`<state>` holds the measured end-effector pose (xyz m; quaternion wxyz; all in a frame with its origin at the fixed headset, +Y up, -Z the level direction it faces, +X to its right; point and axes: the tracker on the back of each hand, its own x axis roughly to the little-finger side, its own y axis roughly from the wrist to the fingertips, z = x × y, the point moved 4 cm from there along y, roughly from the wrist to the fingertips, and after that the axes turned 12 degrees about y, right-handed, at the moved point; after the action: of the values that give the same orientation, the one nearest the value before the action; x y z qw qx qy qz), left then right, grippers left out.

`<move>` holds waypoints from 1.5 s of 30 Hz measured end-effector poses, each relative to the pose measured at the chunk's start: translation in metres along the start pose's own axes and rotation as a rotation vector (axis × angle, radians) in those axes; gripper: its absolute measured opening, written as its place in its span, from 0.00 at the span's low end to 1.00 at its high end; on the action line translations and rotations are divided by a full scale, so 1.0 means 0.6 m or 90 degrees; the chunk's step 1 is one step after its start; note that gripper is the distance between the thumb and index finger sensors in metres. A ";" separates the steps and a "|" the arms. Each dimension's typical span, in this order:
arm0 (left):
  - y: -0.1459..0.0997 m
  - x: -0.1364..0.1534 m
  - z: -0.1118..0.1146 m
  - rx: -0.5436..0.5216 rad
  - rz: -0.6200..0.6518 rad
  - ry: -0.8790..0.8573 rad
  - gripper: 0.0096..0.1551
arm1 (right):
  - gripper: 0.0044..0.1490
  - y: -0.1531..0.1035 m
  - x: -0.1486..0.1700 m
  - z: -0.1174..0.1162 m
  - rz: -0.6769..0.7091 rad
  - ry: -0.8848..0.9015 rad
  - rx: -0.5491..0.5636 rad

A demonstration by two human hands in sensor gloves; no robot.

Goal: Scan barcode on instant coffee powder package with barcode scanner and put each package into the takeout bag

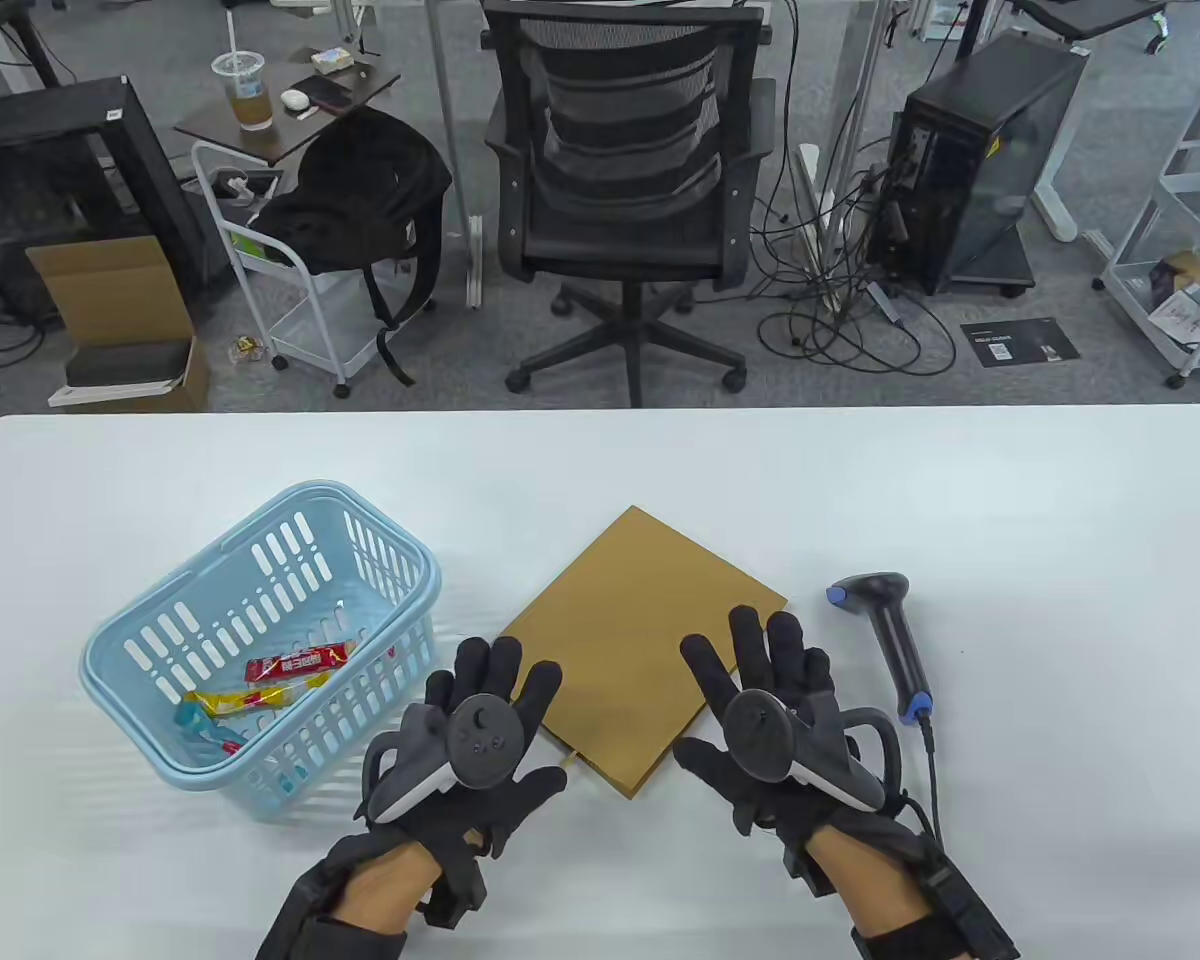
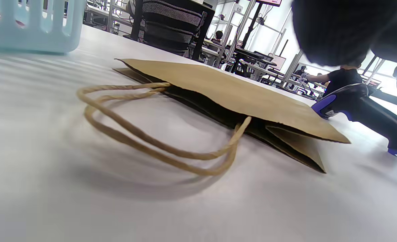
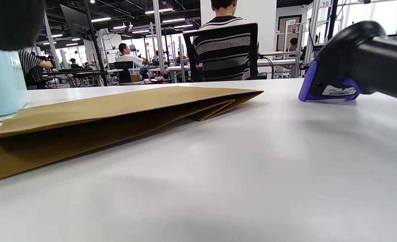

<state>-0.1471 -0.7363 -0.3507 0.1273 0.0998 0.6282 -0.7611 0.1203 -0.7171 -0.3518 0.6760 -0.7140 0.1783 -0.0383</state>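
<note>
Both hands flat, palms down, fingers spread and straight, nothing held. Left hand [image 1: 480,745] over the near-left corner of the folded takeout bag [image 1: 640,640], fingertips at or just above the brown paper; touching or hovering, cannot tell. Right hand [image 1: 765,720] over the bag's near-right edge, fingers likewise extended across the paper.

Just left of the left hand: light blue basket [image 1: 260,640] on the white table [image 1: 1010,500], with instant coffee packages inside, one red [image 1: 298,662], one yellow [image 1: 235,700], plus a smaller blue-and-red one underneath, partly hidden. Just right of the right hand, apart from it: barcode scanner [image 1: 895,640] lying on its side, head pointing away, cable trailing back past the wrist.

From the left wrist: bag [image 2: 225,90] lying flat, mouth slightly gaping, twisted paper handles [image 2: 144,141] looped out on the tabletop toward the camera, scanner [image 2: 363,107] beyond the bag. From the right wrist: bag [image 3: 117,111] to the left, scanner head [image 3: 339,67] to the right, well clear of the paper.
</note>
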 end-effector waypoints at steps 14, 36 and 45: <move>0.000 0.003 0.001 0.007 -0.006 -0.006 0.58 | 0.66 0.007 0.003 -0.020 -0.012 -0.027 -0.033; -0.002 0.009 -0.010 -0.016 -0.011 -0.017 0.58 | 0.68 0.025 0.000 -0.073 -0.030 -0.111 -0.099; -0.006 0.015 -0.024 -0.041 -0.012 -0.017 0.57 | 0.66 0.018 -0.029 -0.082 0.009 -0.125 -0.097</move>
<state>-0.1571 -0.7223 -0.3532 0.1316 0.0790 0.6515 -0.7429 0.0870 -0.7590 -0.3549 0.6340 -0.7625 0.1189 0.0500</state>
